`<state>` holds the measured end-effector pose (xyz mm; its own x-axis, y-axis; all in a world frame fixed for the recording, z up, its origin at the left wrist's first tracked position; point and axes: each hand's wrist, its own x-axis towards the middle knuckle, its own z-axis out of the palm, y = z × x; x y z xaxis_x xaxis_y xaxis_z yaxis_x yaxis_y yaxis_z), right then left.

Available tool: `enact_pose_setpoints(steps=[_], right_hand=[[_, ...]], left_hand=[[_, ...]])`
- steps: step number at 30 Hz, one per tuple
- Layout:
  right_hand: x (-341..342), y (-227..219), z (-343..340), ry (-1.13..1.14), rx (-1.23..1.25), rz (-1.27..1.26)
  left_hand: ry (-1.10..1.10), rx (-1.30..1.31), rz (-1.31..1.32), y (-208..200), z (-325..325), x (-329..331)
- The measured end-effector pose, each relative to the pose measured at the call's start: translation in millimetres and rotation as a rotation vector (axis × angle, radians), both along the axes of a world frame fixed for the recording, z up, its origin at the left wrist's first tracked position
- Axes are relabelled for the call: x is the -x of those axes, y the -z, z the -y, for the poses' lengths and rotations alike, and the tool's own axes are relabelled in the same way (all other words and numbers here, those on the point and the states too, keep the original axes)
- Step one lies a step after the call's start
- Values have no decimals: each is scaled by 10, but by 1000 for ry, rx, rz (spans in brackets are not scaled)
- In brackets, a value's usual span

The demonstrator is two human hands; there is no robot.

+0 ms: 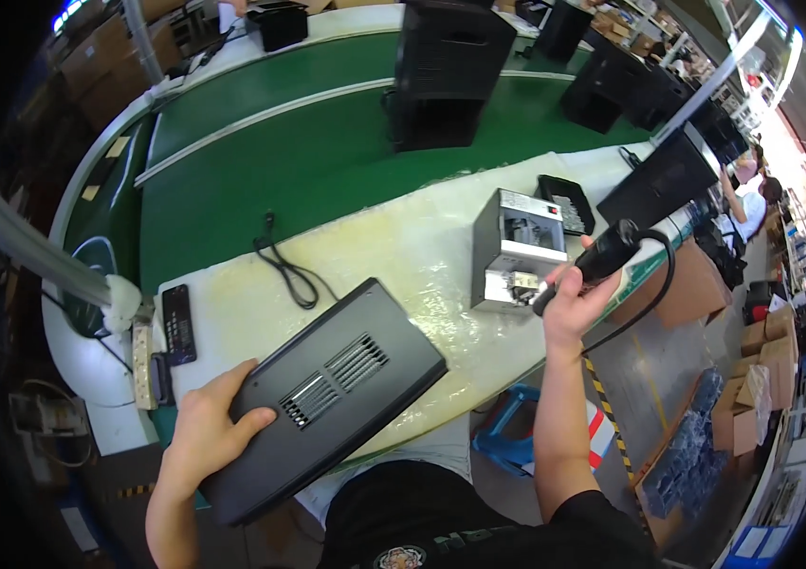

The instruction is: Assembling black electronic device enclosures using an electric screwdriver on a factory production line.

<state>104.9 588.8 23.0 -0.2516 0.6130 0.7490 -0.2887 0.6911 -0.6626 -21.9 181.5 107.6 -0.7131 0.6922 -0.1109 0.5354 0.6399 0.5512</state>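
Note:
My left hand (206, 431) grips the near left edge of a flat black case (356, 403) with two slotted vents, thumb on top and fingers at its far edge. The case lies tilted across the table's front edge. In my right hand (576, 308) is a black electric screwdriver (612, 248), its cable looping off to the right. Its tip points down-left at the front of a small grey screw feeder (531, 232); I cannot tell whether they touch. A black tray (568, 205) of small metal parts sits behind the feeder.
A coiled black power cord (294, 275) lies beyond the case. At left are a black handset-like device (178, 324) and a power strip (144, 368). Tall black cabinets (446, 76) stand on the green conveyor (327, 142). A blue stool (507, 441) is below the table's edge.

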Motion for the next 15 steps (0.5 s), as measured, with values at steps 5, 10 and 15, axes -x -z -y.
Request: enact_pose_setpoints(steps=[5,10,15], right_hand=[[-236,-639,635,-627,213,-40],[322,-1413,1976,-427,309,-93],[855,-1381,2373,-683,7,-19]], left_hand=[[33,18,-80,97,-1,27],[71,44,-132,152,118,9],[83,22,-189,174,130,-24]])
